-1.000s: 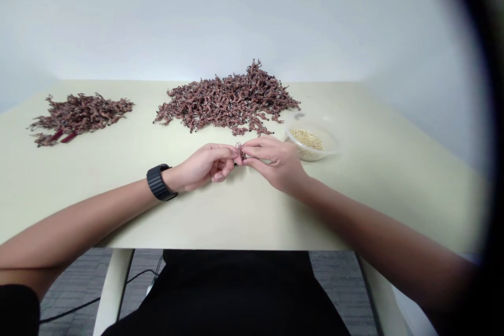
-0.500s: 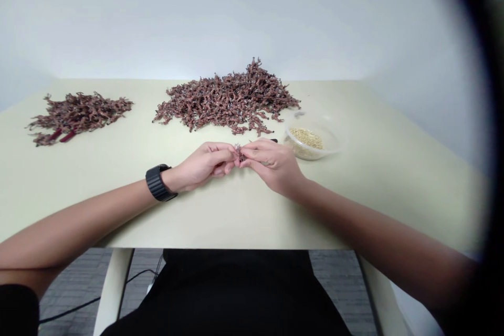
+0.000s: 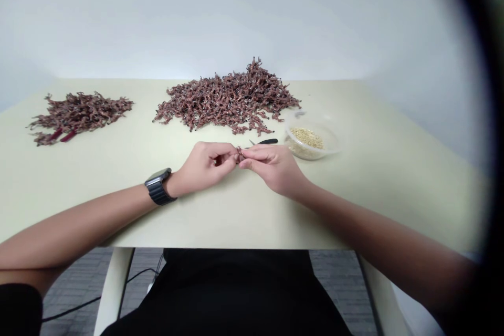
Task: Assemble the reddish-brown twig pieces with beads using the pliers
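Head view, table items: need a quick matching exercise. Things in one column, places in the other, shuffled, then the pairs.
Things
1. Black link-band wristwatch
2. Round clear plastic tub of pale seeds
3. Small heap of reddish-brown dried sprigs
4. Single reddish-brown dried sprig

Places
A. Far left of the tabletop
B. Pinched between left hand and right hand
C. Around the left wrist
D. Beyond and right of the right hand

Pairs: 1-C, 2-D, 3-A, 4-B

A plain workroom or office, with a bare white wall (image 3: 252,16), a pale table (image 3: 374,194) and grey carpet (image 3: 74,283).

small reddish-brn sprig (image 3: 239,154), pinched btwn fingers (image 3: 252,153)
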{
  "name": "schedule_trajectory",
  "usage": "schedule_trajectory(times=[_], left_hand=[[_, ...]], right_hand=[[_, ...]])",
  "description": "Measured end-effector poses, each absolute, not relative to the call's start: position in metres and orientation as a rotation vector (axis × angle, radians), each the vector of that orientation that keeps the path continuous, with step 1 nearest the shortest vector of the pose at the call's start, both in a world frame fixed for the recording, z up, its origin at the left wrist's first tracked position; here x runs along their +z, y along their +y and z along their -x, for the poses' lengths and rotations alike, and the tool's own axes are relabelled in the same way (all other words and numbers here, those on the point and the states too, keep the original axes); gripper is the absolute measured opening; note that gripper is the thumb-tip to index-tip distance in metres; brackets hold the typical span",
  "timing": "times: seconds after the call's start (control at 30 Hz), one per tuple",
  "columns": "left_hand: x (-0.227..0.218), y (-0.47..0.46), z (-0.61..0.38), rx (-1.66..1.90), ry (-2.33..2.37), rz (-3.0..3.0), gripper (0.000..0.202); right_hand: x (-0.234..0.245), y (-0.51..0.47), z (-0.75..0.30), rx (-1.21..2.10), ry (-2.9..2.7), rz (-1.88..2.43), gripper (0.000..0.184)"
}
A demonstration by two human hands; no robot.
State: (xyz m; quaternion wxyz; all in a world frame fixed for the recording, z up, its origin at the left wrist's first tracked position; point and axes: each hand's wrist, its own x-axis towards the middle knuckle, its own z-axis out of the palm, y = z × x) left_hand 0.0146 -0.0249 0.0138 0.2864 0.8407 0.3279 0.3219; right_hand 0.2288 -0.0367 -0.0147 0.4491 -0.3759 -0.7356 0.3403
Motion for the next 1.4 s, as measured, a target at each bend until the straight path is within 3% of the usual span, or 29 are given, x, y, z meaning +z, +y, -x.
schedule_trajectory(times=[0.33, 0.47, 0.6, 0.7, 0.83, 1.4], left_hand=[[0.005, -0.005, -0.001, 0.902, 0.449, -3.184, 0.013], [0.005, 0.003, 0.003, 0.84, 0.321, -3.391, 0.011], [0.009, -0.006, -0.004, 0.909, 0.676, -2.792, 0.019], [0.012, -0.015, -0.012, 0.731, 0.778, -1.997, 0.03], [0.01, -0.016, -0.017, 0.557, 0.685, -1.319, 0.028], [0.009, -0.019, -0.02, 0.553, 0.755, -1.231, 0.023]], right_hand=[[-0.003, -0.039, -0.23, 0.988, -1.92, 0.94, 0.031], [-0.004, -0.04, -0.229, 0.922, -1.95, 0.976, 0.027], [-0.007, -0.038, -0.228, 0.727, -1.897, 0.925, 0.009], [-0.008, -0.036, -0.23, 0.603, -1.911, 0.863, 0.02], [-0.01, -0.034, -0.232, 0.556, -1.937, 0.838, 0.03], [-0.017, -0.037, -0.23, 0.457, -2.0, 0.827, 0.032]])
